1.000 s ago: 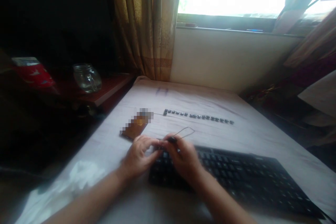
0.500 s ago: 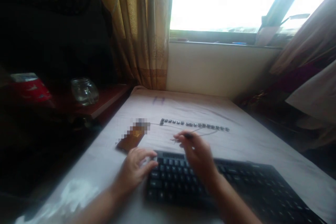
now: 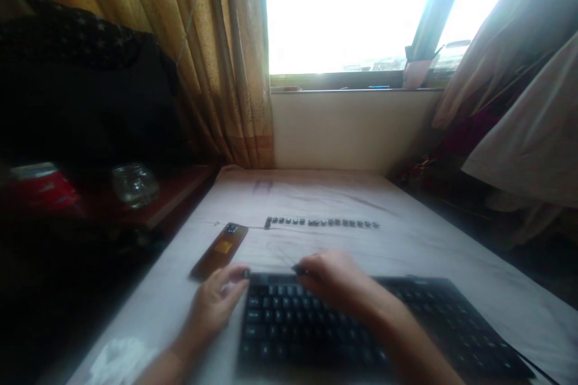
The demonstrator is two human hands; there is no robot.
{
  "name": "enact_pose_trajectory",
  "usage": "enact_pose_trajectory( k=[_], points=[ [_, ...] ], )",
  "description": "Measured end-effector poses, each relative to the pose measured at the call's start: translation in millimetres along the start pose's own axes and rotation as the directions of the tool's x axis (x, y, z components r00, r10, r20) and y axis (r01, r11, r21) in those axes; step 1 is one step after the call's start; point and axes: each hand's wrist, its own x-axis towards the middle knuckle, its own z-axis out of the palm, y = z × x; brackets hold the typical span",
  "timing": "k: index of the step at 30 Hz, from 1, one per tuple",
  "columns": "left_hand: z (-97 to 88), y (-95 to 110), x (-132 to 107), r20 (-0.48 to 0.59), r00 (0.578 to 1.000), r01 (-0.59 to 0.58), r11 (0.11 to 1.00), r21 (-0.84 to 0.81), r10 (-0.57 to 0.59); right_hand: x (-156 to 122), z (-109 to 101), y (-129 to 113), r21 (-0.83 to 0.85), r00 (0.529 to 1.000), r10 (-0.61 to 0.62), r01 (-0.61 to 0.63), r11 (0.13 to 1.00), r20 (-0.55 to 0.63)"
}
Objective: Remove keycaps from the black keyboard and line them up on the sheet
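A black computer keyboard (image 3: 289, 319) lies in front of me. At its upper left corner my left hand (image 3: 215, 301) is closed in a pinch on a small dark piece (image 3: 246, 274), which looks like a keycap. My right hand (image 3: 336, 277) is over the keyboard's top edge, its fingers wrapped round a small black tool (image 3: 298, 269). Thin wire-like lines reach out from the tool past the fingertips; blur hides its exact kind. Beyond the keyboard, a row of small dark keycaps (image 3: 323, 222) lies on the pale cloth.
A brown smartphone (image 3: 221, 249) lies face down left of the keyboard. White crumpled material (image 3: 120, 361) is at the lower left. On a side shelf stand a glass jar (image 3: 135, 185) and a red container (image 3: 43, 186). Curtain (image 3: 244, 72) and window are behind.
My right hand has come down and nearer to the keyboard's top edge, turning the tool so its wires point left. The left hand keeps its pinch. The head view has tilted up and shifted right.
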Motion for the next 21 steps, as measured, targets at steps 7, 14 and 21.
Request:
enact_pose_trajectory(
  k=[7, 14, 21],
  points=[
    [2.9, -6.1, 2.1, -0.026, 0.986, 0.158, 0.975, -0.155, -0.164, 2.6, 24.0, -22.1, -0.174, 0.954, 0.011, 0.044, 0.984, 0.301],
    [4.0, 10.2, -4.0, 0.051, 0.998, 0.044, 0.986, -0.163, -0.036, 3.4, 12.3, -26.8, -0.036, 0.992, -0.014, 0.018, 0.999, 0.126],
    [14.0, 10.0, -13.2, 0.124, 0.991, -0.025, 0.975, -0.221, 0.054, 11.9, 34.9, -39.0, 0.194, 0.997, -0.062, 0.068, 0.979, -0.036]
  ],
)
